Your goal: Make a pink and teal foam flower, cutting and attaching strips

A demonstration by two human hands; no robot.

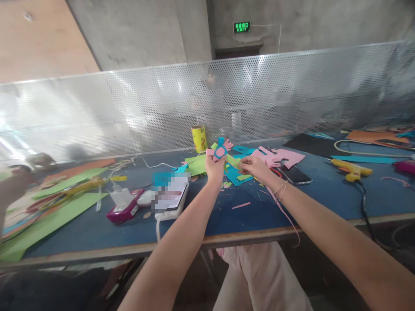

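Observation:
My left hand point(214, 167) is closed around a small paper flower point(221, 150) with pink petals and a blue ring in its middle, held up over the blue table point(97, 233). A light green paper strip point(234, 162) runs from the flower to my right hand point(254, 166), which pinches its other end. Both hands hover above a heap of blue, pink and green paper scraps point(240, 175). A thin pink strip hangs from my right wrist over the table edge.
A yellow can point(199, 138) stands by the perforated metal screen. A phone on a white power bank point(168, 196), a magenta box point(125, 209) and green sheets point(55, 216) lie left. A dark phone point(293, 174), pink cutouts point(282, 156) and a yellow glue gun point(352, 169) lie right.

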